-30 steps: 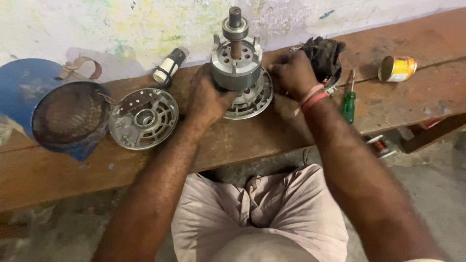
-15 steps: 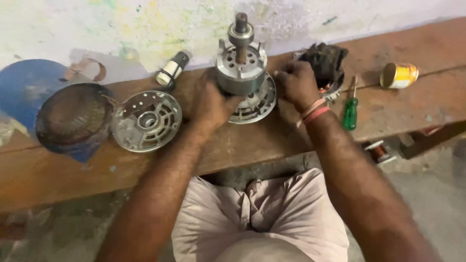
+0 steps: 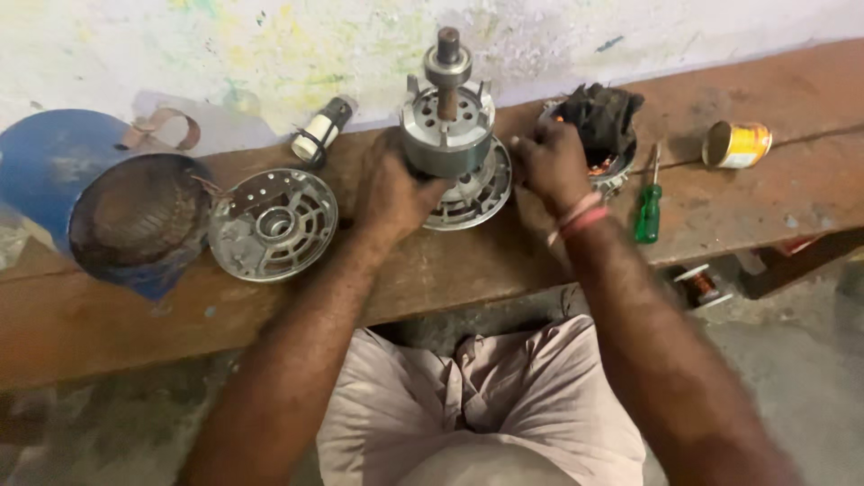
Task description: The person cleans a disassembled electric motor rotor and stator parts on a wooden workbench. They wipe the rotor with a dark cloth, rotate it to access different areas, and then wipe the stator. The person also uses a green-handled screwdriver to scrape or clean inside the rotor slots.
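A grey metal motor rotor [image 3: 447, 126] with an upright shaft stands in a round perforated end cover [image 3: 474, 191] on the wooden bench [image 3: 504, 261]. My left hand [image 3: 392, 191] grips the rotor's left side. My right hand [image 3: 552, 164] rests at the rotor's right side, fingers curled near the cover's rim; whether it grips anything I cannot tell. A red band circles my right wrist.
A second round metal cover [image 3: 273, 223] lies left of the rotor. Beside it are a dark mesh bowl [image 3: 139, 219], a blue dish [image 3: 49, 162] and a capacitor [image 3: 322, 130]. To the right: a dark cloth on a wound stator [image 3: 601, 121], a green screwdriver [image 3: 648, 209], a tin can [image 3: 736, 144].
The view has shifted a little. My hands have stayed on either side of the rotor, with my left hand still around it.
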